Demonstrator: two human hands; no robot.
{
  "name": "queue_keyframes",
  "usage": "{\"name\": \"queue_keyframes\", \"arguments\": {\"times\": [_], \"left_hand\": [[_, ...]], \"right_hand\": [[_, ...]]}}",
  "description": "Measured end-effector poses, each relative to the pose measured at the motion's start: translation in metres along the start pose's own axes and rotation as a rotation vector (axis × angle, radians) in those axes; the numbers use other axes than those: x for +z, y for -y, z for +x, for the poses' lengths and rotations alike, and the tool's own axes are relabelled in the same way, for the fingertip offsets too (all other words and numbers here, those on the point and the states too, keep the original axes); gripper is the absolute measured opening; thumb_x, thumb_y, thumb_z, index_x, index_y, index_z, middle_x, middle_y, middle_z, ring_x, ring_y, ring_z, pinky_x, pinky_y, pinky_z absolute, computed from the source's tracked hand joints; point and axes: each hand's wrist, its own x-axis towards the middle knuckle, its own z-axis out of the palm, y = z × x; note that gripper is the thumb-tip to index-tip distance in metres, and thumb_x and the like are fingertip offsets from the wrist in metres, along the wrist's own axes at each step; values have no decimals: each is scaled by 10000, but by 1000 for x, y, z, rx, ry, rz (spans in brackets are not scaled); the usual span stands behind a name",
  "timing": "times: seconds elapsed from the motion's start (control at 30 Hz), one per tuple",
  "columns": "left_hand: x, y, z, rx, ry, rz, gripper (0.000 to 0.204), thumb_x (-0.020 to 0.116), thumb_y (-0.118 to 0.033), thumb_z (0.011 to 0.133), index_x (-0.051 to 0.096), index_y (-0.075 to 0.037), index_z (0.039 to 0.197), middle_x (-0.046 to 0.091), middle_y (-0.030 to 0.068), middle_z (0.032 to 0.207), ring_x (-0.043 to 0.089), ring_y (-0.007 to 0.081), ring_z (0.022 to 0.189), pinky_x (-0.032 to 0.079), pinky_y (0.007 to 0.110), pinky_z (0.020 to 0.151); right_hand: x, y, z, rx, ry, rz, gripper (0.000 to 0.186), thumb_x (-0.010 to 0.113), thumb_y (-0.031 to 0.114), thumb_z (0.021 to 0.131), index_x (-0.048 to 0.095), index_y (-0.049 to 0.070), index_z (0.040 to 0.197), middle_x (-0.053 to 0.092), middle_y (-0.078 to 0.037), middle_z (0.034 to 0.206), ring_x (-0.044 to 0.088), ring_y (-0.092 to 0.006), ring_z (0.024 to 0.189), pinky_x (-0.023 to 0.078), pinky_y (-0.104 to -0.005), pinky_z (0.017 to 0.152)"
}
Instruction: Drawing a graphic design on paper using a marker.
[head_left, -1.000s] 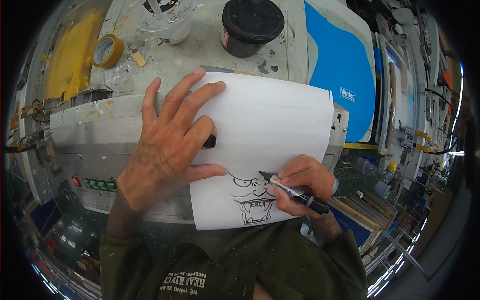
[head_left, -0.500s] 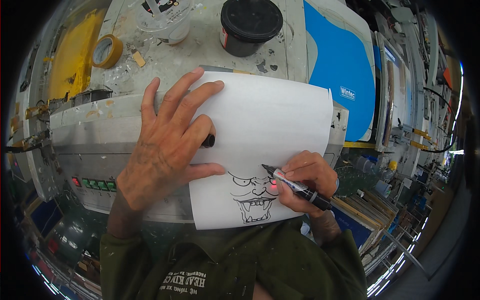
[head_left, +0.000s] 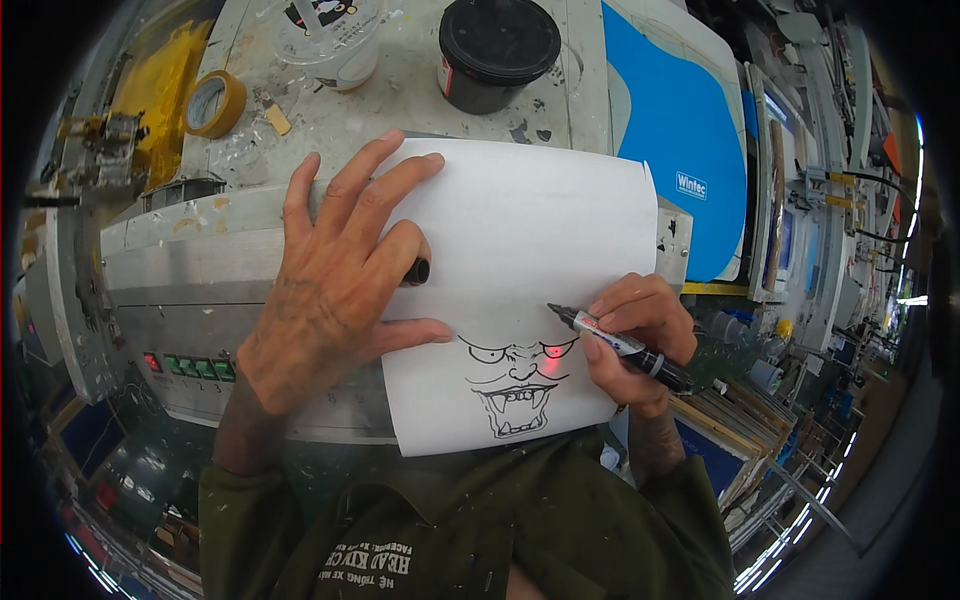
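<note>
Holding over one sheet: left hand, one cap; right hand, one marker

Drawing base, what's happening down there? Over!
Left hand on paper, holding black cap. Right hand gripping marker. Fanged face drawn. Red light across part of it.

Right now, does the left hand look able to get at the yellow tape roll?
Probably yes: nothing tall stands between the left hand and the yellow tape roll, which lies close by, though that hand holds a black cap and rests on the white paper.
</note>
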Motion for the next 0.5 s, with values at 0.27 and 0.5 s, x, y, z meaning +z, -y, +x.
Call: {"name": "queue_keyframes", "arguments": {"times": [0.27, 0.5], "left_hand": [[-1, 1, 0, -1, 5, -16, 666, 1057, -334, 609, 555, -115, 988, 476, 130, 1700, 304, 403, 1678, 209, 771, 1298], [0, 2, -1, 0, 7, 11, 669, 1034, -453, 603, 563, -143, 964, 483, 128, 1711, 291, 416, 1689, 185, 745, 1337]], "right_hand": [[18, 8, -3, -81, 151, -58, 283, 878, -73, 771, 694, 18, 965, 709, -147, 978, 739, -238, 841, 593, -358, 694], [16, 7, -7, -22, 70, -53, 275, 845, -71, 778, 657, 22, 954, 694, -143, 966, 726, -229, 799, 580, -353, 672]]}}
